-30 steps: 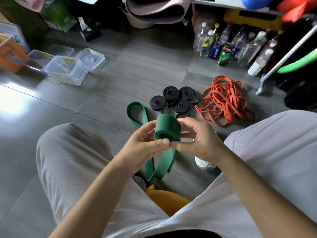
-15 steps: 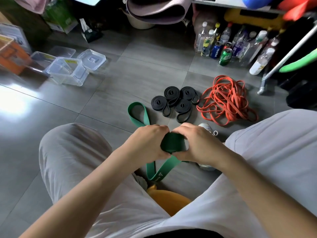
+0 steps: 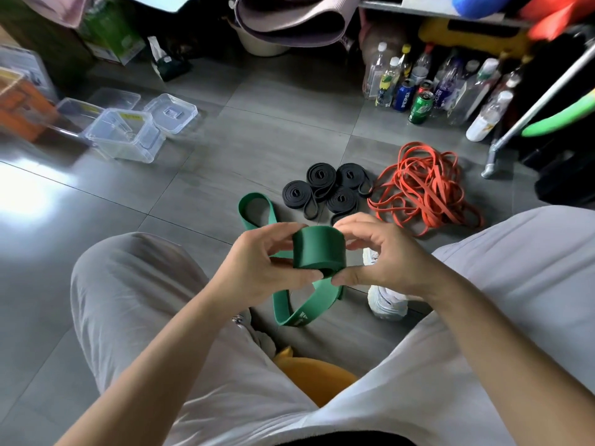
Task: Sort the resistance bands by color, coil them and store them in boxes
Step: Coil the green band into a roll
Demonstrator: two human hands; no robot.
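Grey tile floor, pretty cluttered room, all seen from the head cam. Person sits with knees apart, both hands up between them on a green band. It's partly rolled into a fat coil, and the loose rest hangs down from it and loops out over the floor to the left. Left hand pinches the coil's left side, thumb underneath, fingers curled over the top. Right hand grips the right side, thumb at the bottom edge, fingertips on the top rim. Just past the hands, four black coils lie flat in a tight cluster, touching. Right beside them is a loose tangle of orange bands, not coiled. Clear boxes sit well off to the far left with a lid next to them. Bottles line the back right. White shoe shows under the right hand.
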